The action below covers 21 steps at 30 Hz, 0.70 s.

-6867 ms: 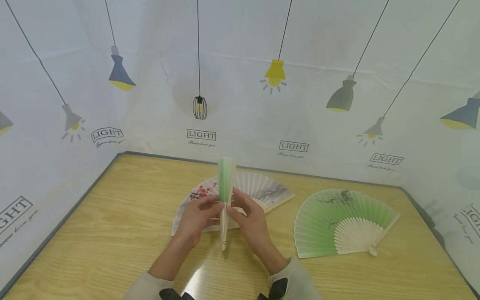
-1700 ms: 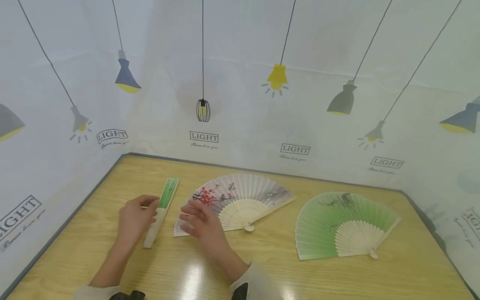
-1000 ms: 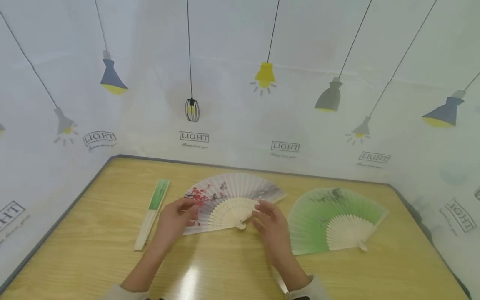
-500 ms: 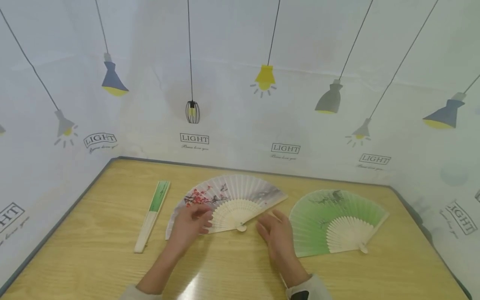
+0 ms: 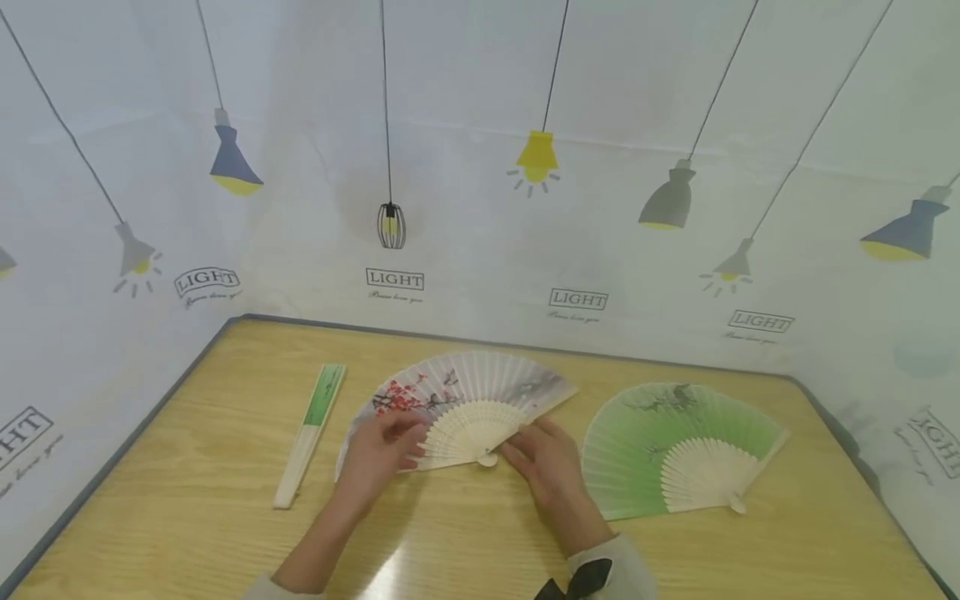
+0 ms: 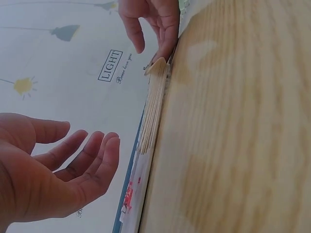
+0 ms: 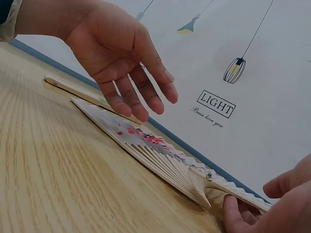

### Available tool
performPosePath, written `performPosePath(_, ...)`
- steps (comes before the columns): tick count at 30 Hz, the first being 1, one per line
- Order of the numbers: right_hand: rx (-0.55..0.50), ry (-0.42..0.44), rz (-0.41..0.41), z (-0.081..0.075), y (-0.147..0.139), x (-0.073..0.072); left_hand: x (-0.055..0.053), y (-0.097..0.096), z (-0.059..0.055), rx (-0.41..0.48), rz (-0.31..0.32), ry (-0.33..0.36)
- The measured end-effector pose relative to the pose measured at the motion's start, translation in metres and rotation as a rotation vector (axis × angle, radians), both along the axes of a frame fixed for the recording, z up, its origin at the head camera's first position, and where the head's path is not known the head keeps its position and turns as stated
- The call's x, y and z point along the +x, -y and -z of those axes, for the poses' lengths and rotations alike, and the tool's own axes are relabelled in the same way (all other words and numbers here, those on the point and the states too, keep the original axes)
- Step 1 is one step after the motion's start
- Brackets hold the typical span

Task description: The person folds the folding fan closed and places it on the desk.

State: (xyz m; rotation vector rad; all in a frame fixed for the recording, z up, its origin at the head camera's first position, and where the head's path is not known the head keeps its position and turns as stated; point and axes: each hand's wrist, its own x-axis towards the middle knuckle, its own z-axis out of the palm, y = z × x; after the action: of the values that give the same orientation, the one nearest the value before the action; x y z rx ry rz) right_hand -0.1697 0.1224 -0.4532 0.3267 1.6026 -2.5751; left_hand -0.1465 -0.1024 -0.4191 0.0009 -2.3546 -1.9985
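Head view: a white open fan painted with red blossoms lies spread flat on the wooden surface, roughly at its middle. The person's left hand hovers at the fan's left edge, its grip spread with relaxed fingers. The right hand sits just right of the fan's pivot, fingers reaching to the lowest right rib. A closed green fan lies well apart to the left, and an open green fan lies to the right, near the right hand. A white backdrop printed with hanging lamps stands behind the surface.

Left wrist view: the left hand is above the surface, fingers loosely extended and holding nothing. The white fan is seen edge-on; the right hand's fingers touch it near the pivot.

Right wrist view: the left hand hangs over the blossom end of the white fan, not touching it. The right hand's fingertips curl under the fan's outer rib beside the pivot, thumb above, a light pinch.
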Motion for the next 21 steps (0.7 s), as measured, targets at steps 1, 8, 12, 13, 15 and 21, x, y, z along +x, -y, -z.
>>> performPosePath(1, -0.009, 0.003, -0.009, 0.000, -0.001, -0.001, 0.000, 0.000, -0.001, -0.003, 0.000, -0.003)
performPosePath(8, 0.007, 0.021, -0.001, -0.002, -0.001, -0.003, 0.001, 0.001, -0.005, 0.006, 0.011, -0.007)
performPosePath(12, 0.020, 0.022, 0.025, -0.003, 0.001, -0.002, 0.001, 0.000, -0.006, 0.033, 0.014, 0.001)
performPosePath(13, 0.021, 0.023, 0.033, -0.003, 0.001, -0.002, 0.002, 0.000, -0.007, 0.038, 0.012, 0.001)
performPosePath(15, 0.022, 0.017, 0.048, -0.005, 0.001, -0.001, 0.002, -0.001, -0.006, 0.042, -0.001, 0.002)
performPosePath(21, 0.038, -0.032, 0.100, -0.012, 0.002, 0.000, 0.001, -0.003, -0.004, 0.068, -0.079, -0.026)
